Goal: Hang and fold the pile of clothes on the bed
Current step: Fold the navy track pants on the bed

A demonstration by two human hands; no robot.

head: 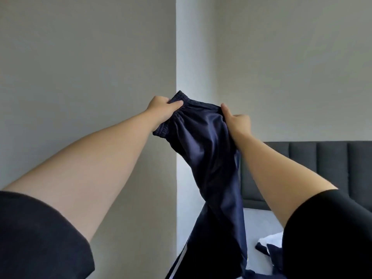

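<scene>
Both hands hold the navy trousers [209, 158] up before the wall, left hand [161, 110] pinching the waistband, right hand [238, 122] gripping the other side, long axis hanging down toward the bed [261, 224]

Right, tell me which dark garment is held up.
The navy trousers, held up by left hand and right hand; other dark clothes lie on the bed.
</scene>
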